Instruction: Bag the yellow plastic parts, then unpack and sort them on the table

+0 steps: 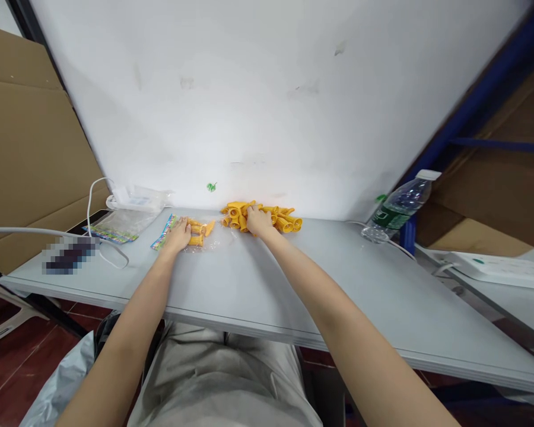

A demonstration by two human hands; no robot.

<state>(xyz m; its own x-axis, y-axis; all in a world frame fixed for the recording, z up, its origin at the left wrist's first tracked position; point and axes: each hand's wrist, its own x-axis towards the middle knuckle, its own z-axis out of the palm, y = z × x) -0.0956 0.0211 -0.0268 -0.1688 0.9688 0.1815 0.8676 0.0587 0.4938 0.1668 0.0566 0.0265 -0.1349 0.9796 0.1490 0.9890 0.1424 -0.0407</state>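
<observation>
My left hand (178, 235) lies on a clear plastic bag (214, 242) with a colourful printed header (164, 232), its fingers stretched out flat. Several yellow plastic pieces (196, 240) are in or under the clear film beside that hand. Further right, my right hand (258, 221) reaches into a pile of yellow horn-shaped plastic pieces (287, 220) with round, flared hollow ends. Its fingers are curled down around pieces in the pile. The fingertips are partly hidden, so how many pieces they grip does not show.
More clear bags with printed headers (115, 233) lie at the left, near a white cable (91, 204) and a blurred-out dark object (71, 256). A water bottle (396, 209) leans at the right, before a white power strip (501, 268). A white panel (258, 107) closes the table's back.
</observation>
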